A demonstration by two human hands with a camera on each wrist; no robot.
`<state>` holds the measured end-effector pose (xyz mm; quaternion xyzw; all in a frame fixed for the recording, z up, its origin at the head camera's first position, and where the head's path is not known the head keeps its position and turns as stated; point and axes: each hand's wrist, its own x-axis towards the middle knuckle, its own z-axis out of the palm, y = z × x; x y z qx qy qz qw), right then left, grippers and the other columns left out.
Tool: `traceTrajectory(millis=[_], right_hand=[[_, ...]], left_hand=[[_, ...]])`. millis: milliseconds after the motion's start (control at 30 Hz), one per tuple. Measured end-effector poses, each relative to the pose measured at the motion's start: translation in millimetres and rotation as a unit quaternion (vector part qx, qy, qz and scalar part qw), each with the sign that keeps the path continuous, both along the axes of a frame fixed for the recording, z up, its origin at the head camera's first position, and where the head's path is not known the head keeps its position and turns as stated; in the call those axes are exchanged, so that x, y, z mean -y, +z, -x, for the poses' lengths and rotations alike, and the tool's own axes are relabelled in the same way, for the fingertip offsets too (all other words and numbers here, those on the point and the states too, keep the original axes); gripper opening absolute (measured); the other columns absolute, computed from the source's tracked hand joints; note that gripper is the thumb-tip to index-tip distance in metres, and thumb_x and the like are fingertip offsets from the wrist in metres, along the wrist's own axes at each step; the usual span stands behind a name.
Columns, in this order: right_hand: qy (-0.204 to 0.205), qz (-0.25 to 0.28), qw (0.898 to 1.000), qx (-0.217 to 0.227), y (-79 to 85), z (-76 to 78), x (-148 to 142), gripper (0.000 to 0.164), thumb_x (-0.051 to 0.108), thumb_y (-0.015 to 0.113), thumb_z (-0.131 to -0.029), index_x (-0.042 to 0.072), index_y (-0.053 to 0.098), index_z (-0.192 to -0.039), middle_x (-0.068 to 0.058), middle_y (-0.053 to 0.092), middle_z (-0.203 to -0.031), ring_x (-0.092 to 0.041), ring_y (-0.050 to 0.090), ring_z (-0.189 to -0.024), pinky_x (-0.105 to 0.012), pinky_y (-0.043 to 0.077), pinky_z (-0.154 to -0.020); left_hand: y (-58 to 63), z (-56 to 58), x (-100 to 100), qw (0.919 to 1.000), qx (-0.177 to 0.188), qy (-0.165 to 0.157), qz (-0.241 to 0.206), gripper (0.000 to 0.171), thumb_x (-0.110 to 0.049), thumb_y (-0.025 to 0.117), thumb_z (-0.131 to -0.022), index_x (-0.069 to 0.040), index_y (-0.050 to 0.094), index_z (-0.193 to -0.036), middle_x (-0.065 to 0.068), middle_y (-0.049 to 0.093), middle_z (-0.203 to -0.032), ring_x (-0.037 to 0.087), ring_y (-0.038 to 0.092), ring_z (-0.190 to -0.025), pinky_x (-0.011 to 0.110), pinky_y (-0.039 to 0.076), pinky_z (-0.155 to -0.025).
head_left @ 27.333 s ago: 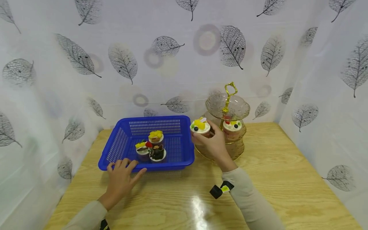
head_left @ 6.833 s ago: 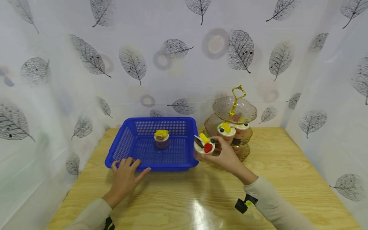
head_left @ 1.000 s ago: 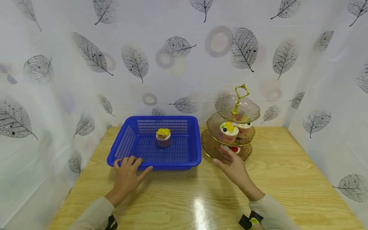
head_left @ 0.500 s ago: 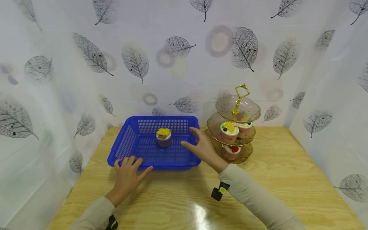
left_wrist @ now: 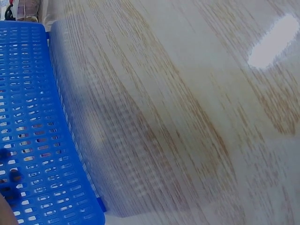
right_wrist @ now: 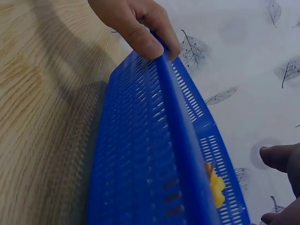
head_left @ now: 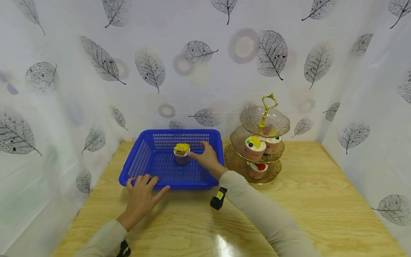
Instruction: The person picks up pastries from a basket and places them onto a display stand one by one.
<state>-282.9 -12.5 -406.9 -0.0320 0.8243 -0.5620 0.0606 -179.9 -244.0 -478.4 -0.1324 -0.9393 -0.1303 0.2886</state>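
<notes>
One dessert cup (head_left: 182, 158) with yellow fruit on white cream stands inside the blue plastic basket (head_left: 179, 186); its yellow topping (right_wrist: 216, 188) peeks over the rim in the right wrist view. My right hand (head_left: 209, 157) reaches over the basket's right side, thumb and fingers spread, with nothing held. Its thumb tip is right at the cup's right edge in the head view. My left hand (head_left: 141, 195) holds the basket's front-left rim, fingers bent over it; in the right wrist view that hand (right_wrist: 140, 26) has its thumb on the outer side.
A tiered clear stand with gold edges and a gold handle (head_left: 264, 119) stands right of the basket. Its middle tier bears a fruit-topped cup (head_left: 254, 151) and another behind. Below sits a cup with a red berry (head_left: 257, 172). A leaf-print curtain (head_left: 205, 82) backs the wooden table (head_left: 179, 228).
Over the last second my right hand has moved left from the stand to above the basket. Earlier, it held a berry-topped cup, and the basket had several cups. My left hand keeps its place.
</notes>
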Motion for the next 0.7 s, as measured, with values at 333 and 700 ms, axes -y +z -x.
traceTrajectory(millis=[333,700], right_hand=[[-0.027,0.008,0.999,0.044,-22.6,6.1,31,0.081,0.027,0.078,-0.081,0.001,0.035,-0.145,-0.019,0.040,-0.147,-0.034,0.038,-0.135,-0.047,0.033,-0.108],[-0.048,0.072,0.993,0.085,-29.0,7.8,50,0.086,0.021,0.078,-0.081,0.003,0.028,-0.148,-0.021,0.035,-0.149,-0.035,0.035,-0.136,-0.047,0.030,-0.110]], left_hand=[[-2.4,-0.6,2,1.0000,0.005,-0.003,-0.004,0.049,-0.055,0.067,-0.080,-0.009,0.069,-0.096,0.009,0.060,-0.088,0.033,0.053,-0.086,0.067,0.024,-0.088],[-0.9,1.2,1,0.9999,-0.007,-0.006,-0.006,0.049,-0.055,0.068,-0.079,-0.008,0.069,-0.094,0.010,0.060,-0.088,0.033,0.053,-0.085,0.067,0.025,-0.087]])
